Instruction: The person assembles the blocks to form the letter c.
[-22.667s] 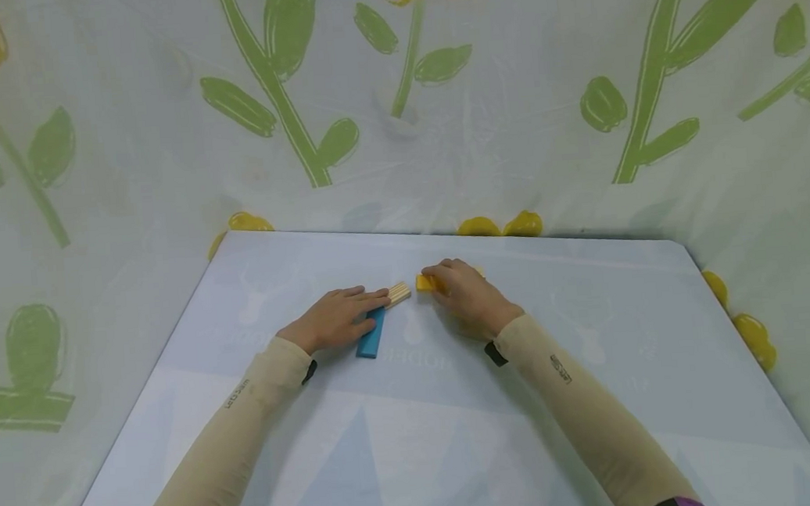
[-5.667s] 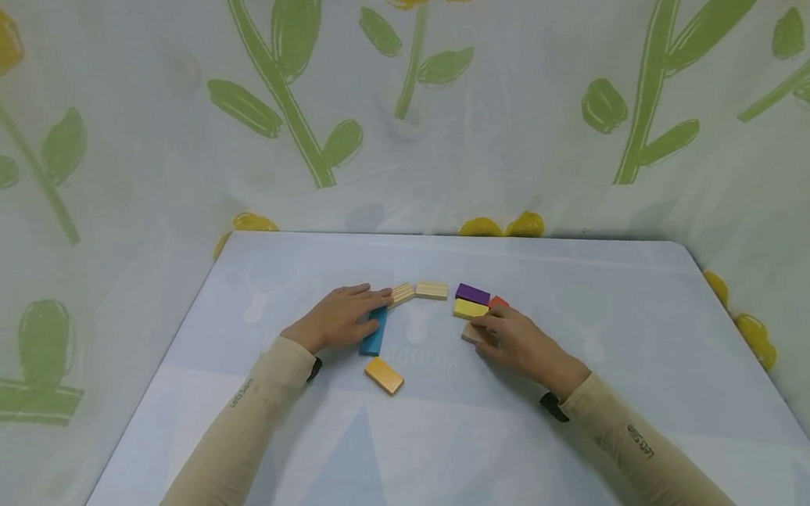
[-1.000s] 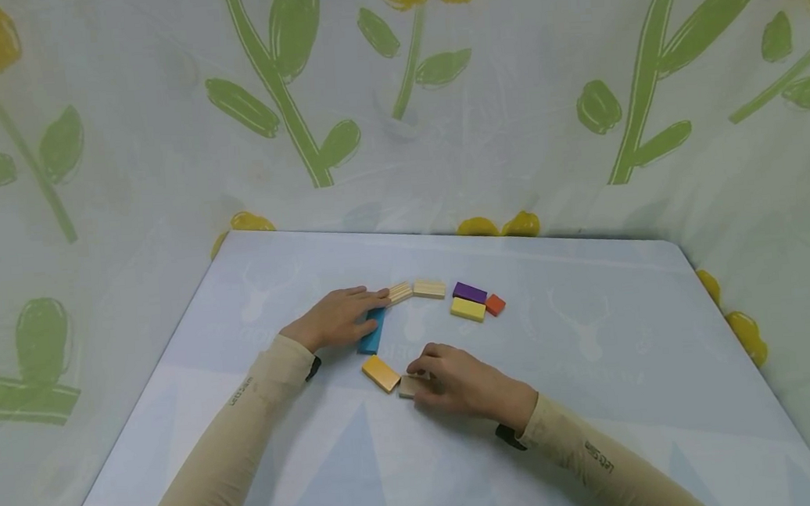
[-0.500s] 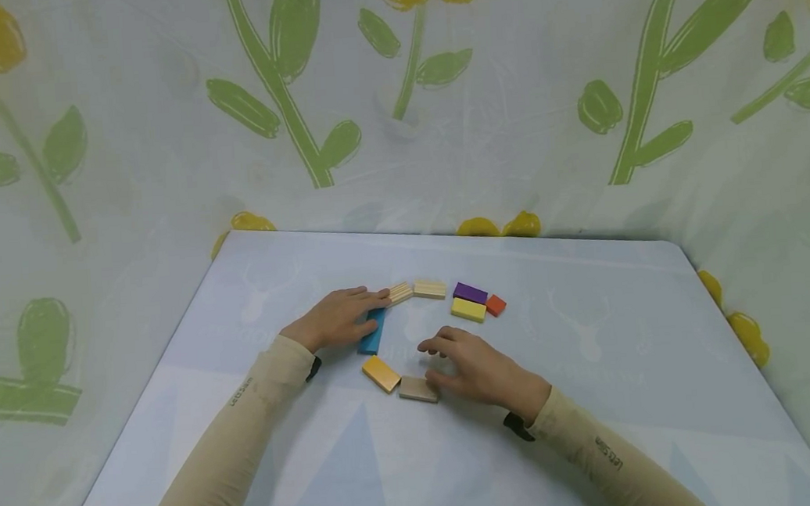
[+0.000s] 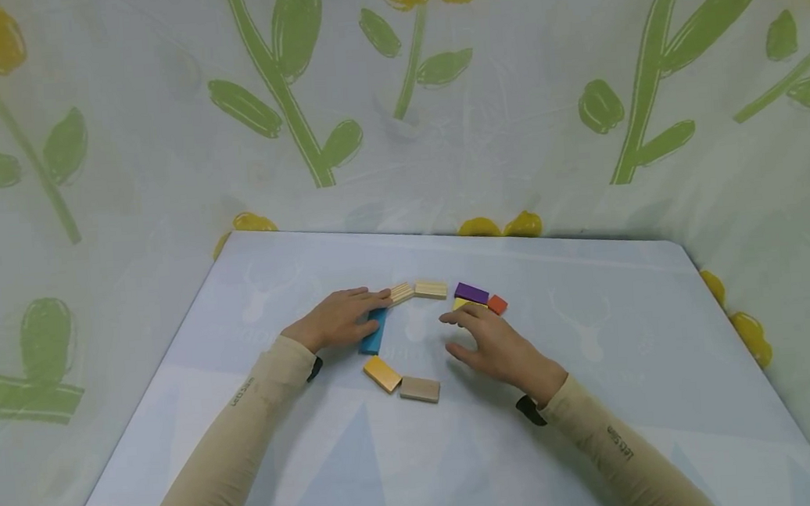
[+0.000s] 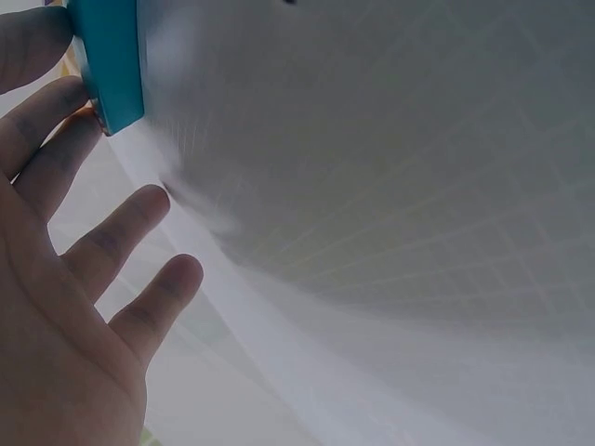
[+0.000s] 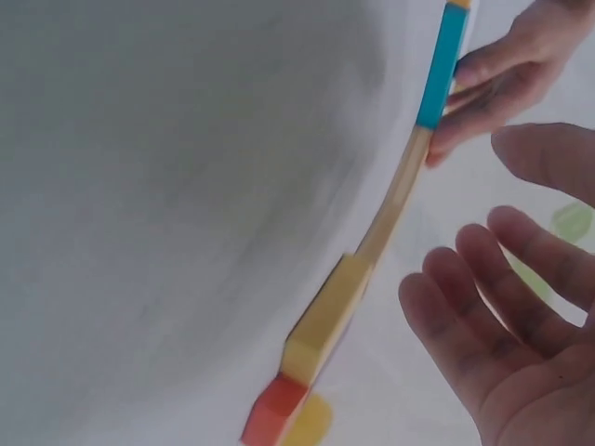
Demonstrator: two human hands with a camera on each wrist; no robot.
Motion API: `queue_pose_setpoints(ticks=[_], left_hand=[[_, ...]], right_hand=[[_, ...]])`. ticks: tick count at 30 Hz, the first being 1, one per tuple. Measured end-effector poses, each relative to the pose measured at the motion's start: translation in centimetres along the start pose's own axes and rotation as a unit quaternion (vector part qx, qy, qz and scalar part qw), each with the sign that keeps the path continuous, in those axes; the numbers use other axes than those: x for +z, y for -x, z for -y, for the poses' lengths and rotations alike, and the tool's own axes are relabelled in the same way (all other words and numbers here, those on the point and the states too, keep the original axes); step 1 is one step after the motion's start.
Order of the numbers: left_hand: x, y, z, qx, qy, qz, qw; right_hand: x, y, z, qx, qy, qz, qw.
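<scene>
My left hand [image 5: 335, 319] rests with extended fingers against a blue wooden block [image 5: 374, 337] and the end of a striped natural-wood block [image 5: 401, 293]. Thumb and fingertips touch the blue block [image 6: 113, 65] in the left wrist view. Holding nothing, my right hand [image 5: 502, 350] hovers with spread fingers just in front of a yellow block [image 5: 461, 303], partly hiding it. Behind that lies a purple block [image 5: 472, 292], with a small red-orange block [image 5: 497, 304] at its right. A yellow-orange block [image 5: 382, 374] and a grey-brown block [image 5: 420, 389] lie corner to corner nearer me.
Another pale wooden block [image 5: 431, 290] lies right of the striped one, in the curved row that runs through the blue block. All lie on a pale patterned tabletop [image 5: 600, 420]. A flower-print sheet [image 5: 509, 120] hangs behind the table's far edge.
My right hand has let go of the grey-brown block, leaving it beside the yellow-orange one, and moved back and right towards the yellow block. The left hand has stayed put.
</scene>
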State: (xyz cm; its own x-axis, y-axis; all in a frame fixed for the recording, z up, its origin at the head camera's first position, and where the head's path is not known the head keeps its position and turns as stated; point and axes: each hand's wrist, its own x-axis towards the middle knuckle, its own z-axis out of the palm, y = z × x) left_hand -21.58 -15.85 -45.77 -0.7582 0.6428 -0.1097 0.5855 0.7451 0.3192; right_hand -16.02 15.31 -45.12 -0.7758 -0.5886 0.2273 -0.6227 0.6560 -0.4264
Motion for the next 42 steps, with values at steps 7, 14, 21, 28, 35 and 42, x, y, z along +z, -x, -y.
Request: queue_pose_setpoints(ticks=[7,14,21,28,35,42], left_hand=[[0.0,0.0,-0.1,0.004,0.004,-0.003,1.0000],[-0.3,0.1,-0.2,-0.001,0.007,0.003,1.0000],[-0.4,0.1,-0.2,-0.001,0.006,0.008,1.0000],[-0.3,0.1,-0.2,0.002,0.006,0.007,1.0000],[-0.1,0.0,-0.1,0.000,0.007,0.005,1.0000],[0.1,-0.1,0.1,0.002,0.005,0.002,1.0000]], right_hand=[[-0.7,-0.2,-1.8,0.009,0.015,-0.046,0.9988],[-1.4,-0.6,-3.1,0.034,0.023,-0.040,0.9984],[-1.3,-1.3,-3.7,0.045,0.023,-0.020,0.9985],[-0.7,-2.1,-4.1,0.055,0.044,-0.002,0.9975],[-0.2,-2.9,-4.4,0.079,0.068,0.034,0.9939],[-0.1,-3.0,-4.1,0.084,0.080,0.046,0.9922]])
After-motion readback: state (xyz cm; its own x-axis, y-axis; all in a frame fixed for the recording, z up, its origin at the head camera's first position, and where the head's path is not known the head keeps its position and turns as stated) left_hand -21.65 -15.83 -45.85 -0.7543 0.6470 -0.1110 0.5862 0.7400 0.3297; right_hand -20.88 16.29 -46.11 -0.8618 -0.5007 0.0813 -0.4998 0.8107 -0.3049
